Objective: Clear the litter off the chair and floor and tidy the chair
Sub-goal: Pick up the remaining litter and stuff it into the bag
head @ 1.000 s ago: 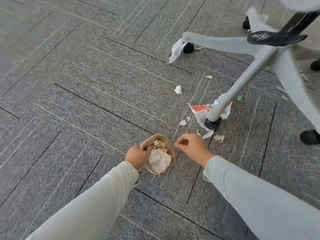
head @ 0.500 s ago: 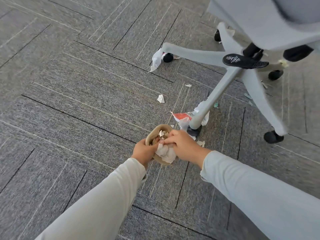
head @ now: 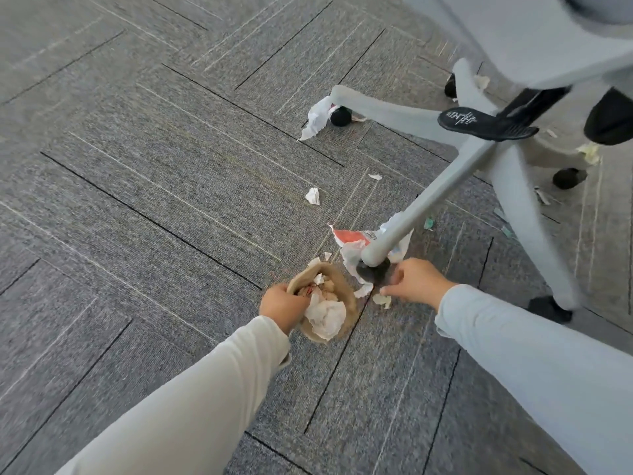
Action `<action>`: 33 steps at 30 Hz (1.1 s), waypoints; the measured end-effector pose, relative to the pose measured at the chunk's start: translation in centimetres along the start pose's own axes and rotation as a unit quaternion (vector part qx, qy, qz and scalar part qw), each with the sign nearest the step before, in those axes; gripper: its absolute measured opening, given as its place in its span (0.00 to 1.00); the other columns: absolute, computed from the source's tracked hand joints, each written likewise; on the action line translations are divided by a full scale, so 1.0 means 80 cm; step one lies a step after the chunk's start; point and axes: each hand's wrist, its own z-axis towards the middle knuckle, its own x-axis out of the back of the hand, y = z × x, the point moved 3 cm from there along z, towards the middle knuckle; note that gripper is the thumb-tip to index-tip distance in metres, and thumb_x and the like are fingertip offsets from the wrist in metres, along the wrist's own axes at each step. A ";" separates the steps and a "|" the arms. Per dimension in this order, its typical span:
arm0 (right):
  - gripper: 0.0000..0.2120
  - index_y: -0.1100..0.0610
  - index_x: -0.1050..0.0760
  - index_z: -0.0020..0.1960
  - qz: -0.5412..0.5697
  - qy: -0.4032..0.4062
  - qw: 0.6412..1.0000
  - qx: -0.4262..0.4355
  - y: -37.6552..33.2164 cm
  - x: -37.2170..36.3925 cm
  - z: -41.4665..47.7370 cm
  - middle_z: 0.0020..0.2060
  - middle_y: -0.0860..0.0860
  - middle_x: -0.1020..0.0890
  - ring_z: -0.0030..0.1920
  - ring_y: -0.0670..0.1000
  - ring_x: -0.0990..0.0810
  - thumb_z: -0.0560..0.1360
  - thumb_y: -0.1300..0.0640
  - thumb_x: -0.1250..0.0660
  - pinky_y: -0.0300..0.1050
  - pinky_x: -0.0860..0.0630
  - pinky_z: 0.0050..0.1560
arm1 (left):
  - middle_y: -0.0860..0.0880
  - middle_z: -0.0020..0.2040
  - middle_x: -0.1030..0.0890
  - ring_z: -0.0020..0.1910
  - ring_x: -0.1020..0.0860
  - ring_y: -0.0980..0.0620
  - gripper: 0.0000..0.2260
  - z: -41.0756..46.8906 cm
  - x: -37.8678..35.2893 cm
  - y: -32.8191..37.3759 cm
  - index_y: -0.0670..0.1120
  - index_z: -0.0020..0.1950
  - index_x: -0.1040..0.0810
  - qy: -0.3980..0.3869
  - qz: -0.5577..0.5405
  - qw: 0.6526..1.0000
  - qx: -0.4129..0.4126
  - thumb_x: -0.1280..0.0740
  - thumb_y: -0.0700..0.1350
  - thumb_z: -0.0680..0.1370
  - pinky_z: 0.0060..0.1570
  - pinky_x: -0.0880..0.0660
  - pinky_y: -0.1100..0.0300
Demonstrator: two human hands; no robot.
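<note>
My left hand (head: 282,305) grips the rim of a brown paper bag (head: 346,296) stuffed with crumpled white paper and scraps, held just above the carpet. My right hand (head: 416,281) is low beside the nearest chair caster (head: 371,272), its fingertips spread and reaching a small pale paper scrap (head: 383,299) on the floor; nothing is held in it. A torn red-and-white wrapper (head: 352,238) lies under that grey chair leg (head: 428,207). More litter lies around: a white scrap (head: 312,196), a smaller scrap (head: 375,176), and a white wrapper (head: 317,120) by the far caster.
The grey office chair's star base (head: 479,145) and seat underside (head: 534,39) fill the upper right, with a black lever (head: 486,123). Small bits, some green (head: 428,223) and some yellowish (head: 589,152), lie beneath it. Grey carpet tiles (head: 137,200) spread to the left.
My right hand left the bag's mouth and moved right and down to the scrap by the caster. The bag stays in my left hand. The view has shifted closer to the chair.
</note>
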 end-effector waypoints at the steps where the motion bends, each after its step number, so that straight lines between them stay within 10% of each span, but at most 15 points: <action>1: 0.14 0.51 0.31 0.30 0.023 -0.004 1.000 -0.003 0.001 -0.011 0.004 0.29 0.49 0.22 0.37 0.53 0.22 0.65 0.51 0.27 0.42 0.28 0.35 | 0.40 0.48 0.18 0.48 0.18 0.42 0.07 -0.001 -0.001 -0.002 0.46 0.40 0.25 0.004 -0.003 1.000 0.000 0.35 0.35 0.72 0.51 0.20 0.46; 10: 0.05 0.56 0.22 0.33 0.081 0.044 0.996 0.001 0.020 -0.054 0.014 0.37 0.53 0.16 0.41 0.51 0.20 0.67 0.62 0.30 0.41 0.25 0.47 | 0.41 0.48 0.18 0.48 0.19 0.41 0.06 -0.020 -0.006 -0.026 0.46 0.46 0.23 0.047 -0.052 0.997 0.007 0.33 0.36 0.72 0.52 0.21 0.43; 16: 0.06 0.52 0.18 0.36 0.400 -0.004 0.909 0.116 -0.014 -0.034 -0.021 0.29 0.46 0.17 0.33 0.45 0.21 0.65 0.62 0.25 0.38 0.22 0.39 | 0.39 0.51 0.18 0.49 0.19 0.40 0.11 -0.026 -0.029 -0.032 0.41 0.56 0.24 -0.010 -0.152 0.988 0.010 0.33 0.36 0.74 0.50 0.20 0.46; 24: 0.19 0.55 0.28 0.59 0.277 -0.018 0.935 0.220 -0.078 -0.055 -0.050 0.45 0.47 0.21 0.45 0.29 0.25 0.73 0.71 0.41 0.18 0.34 0.44 | 0.37 0.52 0.19 0.50 0.20 0.38 0.12 -0.033 -0.038 -0.029 0.40 0.54 0.25 -0.062 -0.214 0.975 -0.005 0.31 0.35 0.72 0.51 0.21 0.46; 28: 0.20 0.53 0.33 0.56 0.311 -0.064 0.928 0.196 -0.089 -0.063 -0.052 0.50 0.51 0.20 0.51 0.40 0.25 0.71 0.72 0.45 0.25 0.32 0.46 | 0.37 0.48 0.19 0.48 0.21 0.39 0.10 -0.026 -0.029 -0.033 0.39 0.51 0.24 -0.004 -0.196 0.981 0.001 0.32 0.31 0.72 0.56 0.24 0.40; 33: 0.07 0.55 0.30 0.49 0.165 0.163 0.949 0.213 -0.074 -0.030 -0.037 0.45 0.49 0.23 0.45 0.46 0.25 0.73 0.64 0.40 0.38 0.25 0.45 | 0.41 0.45 0.19 0.44 0.20 0.42 0.08 -0.014 -0.011 -0.040 0.44 0.45 0.24 0.055 -0.177 0.983 0.006 0.33 0.32 0.72 0.48 0.21 0.47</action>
